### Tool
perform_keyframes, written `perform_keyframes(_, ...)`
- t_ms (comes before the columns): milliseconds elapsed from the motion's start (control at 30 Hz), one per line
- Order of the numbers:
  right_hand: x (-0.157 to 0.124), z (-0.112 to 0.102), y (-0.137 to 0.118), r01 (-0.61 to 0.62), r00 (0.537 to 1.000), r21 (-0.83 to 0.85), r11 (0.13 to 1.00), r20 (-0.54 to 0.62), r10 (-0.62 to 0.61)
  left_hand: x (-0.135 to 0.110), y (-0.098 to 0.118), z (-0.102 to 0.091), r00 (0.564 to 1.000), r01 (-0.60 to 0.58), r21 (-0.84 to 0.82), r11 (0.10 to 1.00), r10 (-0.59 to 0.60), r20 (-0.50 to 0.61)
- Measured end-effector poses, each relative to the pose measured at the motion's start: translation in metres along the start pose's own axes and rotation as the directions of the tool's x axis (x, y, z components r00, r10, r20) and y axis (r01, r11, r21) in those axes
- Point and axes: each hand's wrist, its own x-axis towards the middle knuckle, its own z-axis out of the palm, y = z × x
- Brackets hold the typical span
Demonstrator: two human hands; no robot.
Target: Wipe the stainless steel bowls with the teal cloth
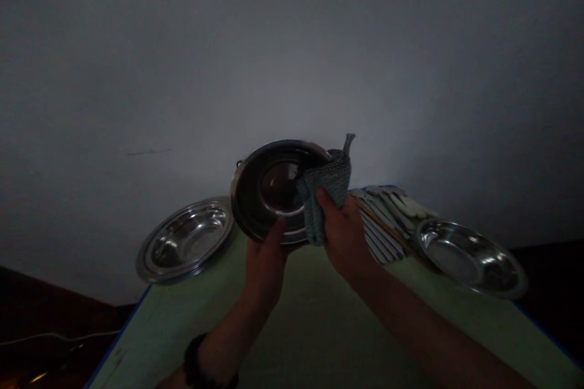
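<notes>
My left hand grips the lower rim of a round steel plate, which is tilted up with its hollow side facing me, above the table. My right hand is closed on a grey-blue knitted cloth, pressed against the plate's right rim. A dark band circles my left wrist.
A pale green table with a blue edge stands against a plain wall. A steel plate lies at its far left corner, another steel plate at the right. Several spoons and other cutlery lie in a row between.
</notes>
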Motion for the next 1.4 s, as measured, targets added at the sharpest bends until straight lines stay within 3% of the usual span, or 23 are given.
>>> perform_keyframes(100, 0.004, 0.001, 0.015, -0.142, 0.988, 0.171, 0.975, -0.028, 0.149, 0.012, -0.008, 0.000, 0.999, -0.007, -0.014, 1.000, 0.008, 0.039)
perform_keyframes(167, 0.012, -0.006, 0.013, -0.179, 0.984, 0.166, 0.970, 0.016, 0.179, 0.025, 0.004, -0.006, 0.988, -0.097, 0.063, 0.993, 0.088, 0.126)
perform_keyframes(300, 0.027, -0.025, -0.014, -0.099, 0.977, -0.037, 0.994, 0.188, 0.104, 0.044, 0.054, -0.021, 0.929, -0.035, -0.152, 0.988, 0.088, 0.359)
perform_keyframes(367, 0.029, -0.032, -0.031, 0.030, 0.960, -0.245, 0.969, 0.276, 0.040, 0.048, 0.075, -0.028, 0.859, -0.003, -0.158, 0.987, 0.084, 0.505)
perform_keyframes(433, 0.027, -0.036, -0.045, 0.214, 0.912, -0.455, 0.864, 0.410, -0.011, 0.049, 0.084, -0.031, 0.797, 0.019, -0.109, 0.994, 0.051, 0.602)
perform_keyframes(533, 0.022, -0.037, -0.058, 0.445, 0.822, -0.601, 0.664, 0.568, -0.036, 0.046, 0.075, -0.029, 0.764, -0.089, 0.137, 0.987, -0.020, 0.645)
perform_keyframes(633, 0.019, -0.036, -0.061, 0.532, 0.813, -0.674, 0.512, 0.576, -0.086, 0.043, 0.060, -0.022, 0.749, -0.243, 0.395, 0.886, -0.087, 0.657)
perform_keyframes(700, 0.020, -0.037, -0.061, 0.554, 0.814, -0.695, 0.458, 0.568, -0.122, 0.041, 0.055, -0.019, 0.744, -0.303, 0.422, 0.854, -0.065, 0.665)
perform_keyframes(833, 0.025, -0.041, -0.058, 0.503, 0.843, -0.695, 0.514, 0.526, -0.113, 0.045, 0.056, -0.022, 0.759, -0.301, 0.327, 0.896, 0.017, 0.651)
perform_keyframes(933, 0.028, -0.044, -0.057, 0.452, 0.880, -0.700, 0.553, 0.453, -0.146, 0.052, 0.053, -0.028, 0.864, -0.102, 0.225, 0.969, -0.026, 0.503)
perform_keyframes(1033, 0.028, -0.044, -0.061, 0.359, 0.933, -0.673, 0.646, 0.265, -0.242, 0.059, 0.050, -0.031, 0.956, 0.124, -0.035, 0.992, -0.110, 0.271)
perform_keyframes(1133, 0.027, -0.041, -0.069, 0.186, 0.982, -0.418, 0.889, 0.075, -0.171, 0.062, 0.052, -0.030, 0.963, 0.233, -0.265, 0.936, -0.184, 0.198)
perform_keyframes(1200, 0.027, -0.037, -0.075, 0.022, 0.997, -0.165, 0.986, 0.070, -0.010, 0.063, 0.055, -0.028, 0.961, 0.243, -0.332, 0.911, -0.181, 0.207)
perform_keyframes(1300, 0.028, -0.034, -0.078, -0.188, 0.975, 0.083, 0.979, 0.137, 0.175, 0.064, 0.055, -0.024, 0.963, 0.243, -0.319, 0.916, -0.188, 0.194)
perform_keyframes(1400, 0.032, -0.038, -0.068, -0.285, 0.953, 0.265, 0.921, 0.185, 0.242, 0.068, 0.048, -0.023, 0.964, 0.235, -0.221, 0.947, -0.199, 0.177)
